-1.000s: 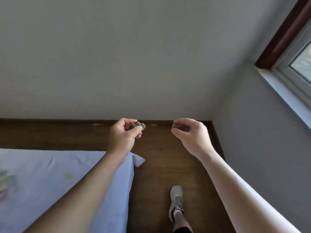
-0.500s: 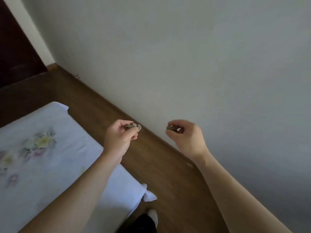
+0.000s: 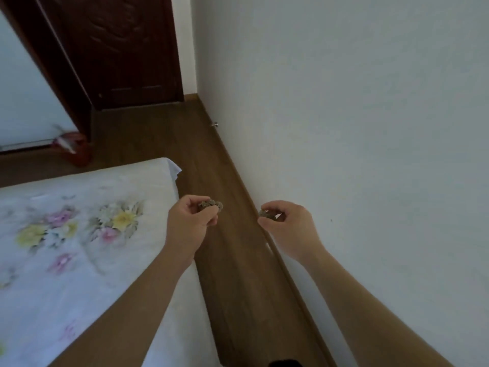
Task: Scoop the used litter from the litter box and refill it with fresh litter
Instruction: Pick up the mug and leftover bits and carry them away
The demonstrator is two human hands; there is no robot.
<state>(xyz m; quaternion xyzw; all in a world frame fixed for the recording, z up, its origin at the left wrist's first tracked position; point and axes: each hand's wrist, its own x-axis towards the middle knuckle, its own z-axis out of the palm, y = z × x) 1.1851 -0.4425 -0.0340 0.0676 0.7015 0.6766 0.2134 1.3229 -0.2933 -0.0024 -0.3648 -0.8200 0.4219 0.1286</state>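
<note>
Left of frame: floral bed sheet (image 3: 79,221). Centre: my left hand (image 3: 189,226) is curled round grey-brown litter clumps (image 3: 211,204), above the wooden floor (image 3: 238,274). Right of centre: my right hand (image 3: 291,229) pinches one small clump (image 3: 264,214), beside the white wall (image 3: 370,128).

Bed (image 3: 79,234) at left, wall (image 3: 344,128) at right, floor (image 3: 211,181) strip between, door (image 3: 119,49) beyond.
</note>
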